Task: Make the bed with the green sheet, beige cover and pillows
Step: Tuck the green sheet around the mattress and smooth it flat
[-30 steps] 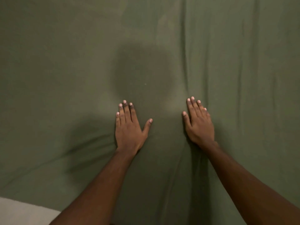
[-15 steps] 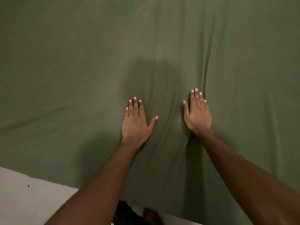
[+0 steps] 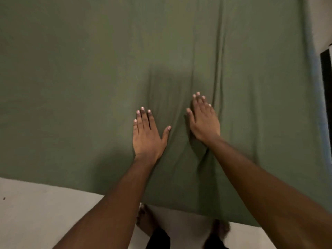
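Across the bed, the green sheet (image 3: 71, 87) fills our view, with pale floor (image 3: 36, 203) at 8 o'clock. We press our left hand (image 3: 147, 137) flat on the sheet, fingers straight and thumb spread. At its 2 o'clock our right hand (image 3: 203, 121) lies flat too, fingers straight, beside a long crease (image 3: 220, 69) running toward 12 o'clock.

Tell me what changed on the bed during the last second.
The right hand slid ahead of the left hand across the wrinkled green bed sheet; the view drew back, revealing the pale floor. Nothing gripped or released; both hands stay flat on it.
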